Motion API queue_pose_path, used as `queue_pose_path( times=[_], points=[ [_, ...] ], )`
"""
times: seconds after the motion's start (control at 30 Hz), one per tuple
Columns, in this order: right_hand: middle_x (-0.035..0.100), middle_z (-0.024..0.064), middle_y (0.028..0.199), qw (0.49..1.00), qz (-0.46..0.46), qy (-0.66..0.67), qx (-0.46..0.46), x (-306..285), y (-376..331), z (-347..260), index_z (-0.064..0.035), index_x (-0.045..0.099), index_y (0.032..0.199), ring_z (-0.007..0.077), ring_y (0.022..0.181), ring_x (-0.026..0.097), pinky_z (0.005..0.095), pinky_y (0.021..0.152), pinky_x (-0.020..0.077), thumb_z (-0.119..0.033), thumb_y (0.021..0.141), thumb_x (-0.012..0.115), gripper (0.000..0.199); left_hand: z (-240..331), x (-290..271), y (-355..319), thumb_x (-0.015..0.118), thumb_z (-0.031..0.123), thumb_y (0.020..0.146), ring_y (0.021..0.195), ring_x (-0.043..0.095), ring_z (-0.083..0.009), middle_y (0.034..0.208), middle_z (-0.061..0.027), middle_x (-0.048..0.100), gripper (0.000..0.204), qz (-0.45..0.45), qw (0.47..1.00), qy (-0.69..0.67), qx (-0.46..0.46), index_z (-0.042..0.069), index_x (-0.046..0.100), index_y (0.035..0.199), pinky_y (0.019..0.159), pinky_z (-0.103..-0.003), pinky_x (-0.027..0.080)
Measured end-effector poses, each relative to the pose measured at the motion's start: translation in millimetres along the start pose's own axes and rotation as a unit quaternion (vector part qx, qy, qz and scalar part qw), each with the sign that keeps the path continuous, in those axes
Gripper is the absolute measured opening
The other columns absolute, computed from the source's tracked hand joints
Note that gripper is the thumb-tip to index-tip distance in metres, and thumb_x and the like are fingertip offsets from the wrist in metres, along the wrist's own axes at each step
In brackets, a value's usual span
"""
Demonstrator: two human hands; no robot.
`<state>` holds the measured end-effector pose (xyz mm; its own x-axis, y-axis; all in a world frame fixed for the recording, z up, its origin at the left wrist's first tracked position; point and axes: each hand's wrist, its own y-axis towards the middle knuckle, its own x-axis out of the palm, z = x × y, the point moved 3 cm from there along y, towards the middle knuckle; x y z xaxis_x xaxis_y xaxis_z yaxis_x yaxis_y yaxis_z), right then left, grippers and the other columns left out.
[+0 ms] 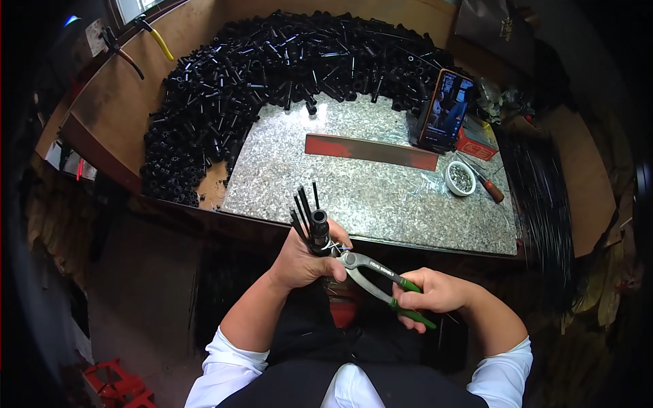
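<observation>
My left hand [299,258] is closed around a black tubular part [318,228] with a round open end, together with several thin black rods [299,211] that stick up from the fist. Thin silvery wire bits [333,246] show beside the tube. With my right hand [428,291] I grip the green handles of a pair of pincers [371,275]. Their metal jaws reach to the wire bits at my left hand. Whether the jaws bite on the wire is too small to tell. Both hands are in front of the table's near edge.
A large heap of black tubular parts [306,54] fills the back of the speckled tabletop [286,163]. On it lie a flat red-and-grey bar [371,151], a phone [447,109], a white bowl of small metal pieces [460,178] and a screwdriver [491,190]. Long black strands [541,204] hang at the right.
</observation>
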<state>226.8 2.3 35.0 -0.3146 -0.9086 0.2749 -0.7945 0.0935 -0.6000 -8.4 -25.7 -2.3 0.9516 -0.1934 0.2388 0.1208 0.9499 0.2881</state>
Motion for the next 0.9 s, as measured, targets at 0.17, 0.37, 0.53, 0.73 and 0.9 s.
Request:
queue_pose_path(
  times=[0.17,0.37,0.53,0.73,0.9],
  points=[
    [0.055,0.0115,0.074,0.841,0.276,-0.432,-0.173,1.1,-3.7,-21.9,-0.0019,0.049,0.113,0.0235,0.067,0.059,0.0347,0.060,0.0462,-0.024,0.076,0.077,0.052,2.4,3.1,2.7,0.087,0.025,0.062,0.071,0.051,-0.0057,0.075,0.0032,0.056,0.038,0.070,0.997,0.018,-0.017,0.005,0.063,0.084,0.063,-0.021,0.040],
    [0.058,0.0171,0.090,0.782,0.290,-0.457,-0.307,-5.8,-1.0,-12.1,-0.0011,0.050,0.127,0.0269,0.078,0.059,0.0359,0.072,0.0475,-0.028,0.085,0.066,0.052,2.7,2.2,8.7,0.091,0.016,0.059,0.060,0.042,0.0014,0.065,0.0105,0.044,0.064,0.035,0.998,-0.045,-0.037,0.005,0.050,0.107,0.055,-0.018,0.033],
    [0.060,0.0070,0.081,0.965,0.065,-0.251,-0.023,-9.6,-9.2,-25.0,-0.0033,0.053,0.124,0.0160,0.072,0.059,0.0298,0.070,0.0476,-0.030,0.094,0.055,0.040,1.4,3.2,9.0,0.088,0.039,0.049,0.060,0.041,-0.0006,0.063,0.0095,0.043,0.080,0.028,0.998,0.048,-0.011,0.004,0.044,0.107,0.058,-0.018,0.033],
    [0.061,0.0188,0.095,0.826,0.231,-0.490,-0.155,0.0,-18.1,-47.1,0.0013,0.049,0.115,0.0382,0.090,0.060,0.0443,0.079,0.0464,-0.029,0.092,0.057,0.039,2.0,9.8,9.8,0.080,0.055,0.048,0.059,0.041,-0.0021,0.057,0.0087,0.044,0.086,0.061,0.993,0.102,-0.004,0.002,0.041,0.104,0.066,-0.021,0.035],
    [0.061,0.0208,0.084,0.858,0.238,-0.451,-0.063,3.3,-5.0,-37.1,-0.0002,0.051,0.096,0.0397,0.081,0.060,0.0441,0.068,0.0473,-0.028,0.089,0.062,0.031,4.5,11.6,9.4,0.080,0.054,0.050,0.056,0.036,-0.0020,0.054,0.0090,0.038,0.082,0.097,0.992,0.084,-0.010,0.003,0.039,0.100,0.061,-0.021,0.032]
  ],
)
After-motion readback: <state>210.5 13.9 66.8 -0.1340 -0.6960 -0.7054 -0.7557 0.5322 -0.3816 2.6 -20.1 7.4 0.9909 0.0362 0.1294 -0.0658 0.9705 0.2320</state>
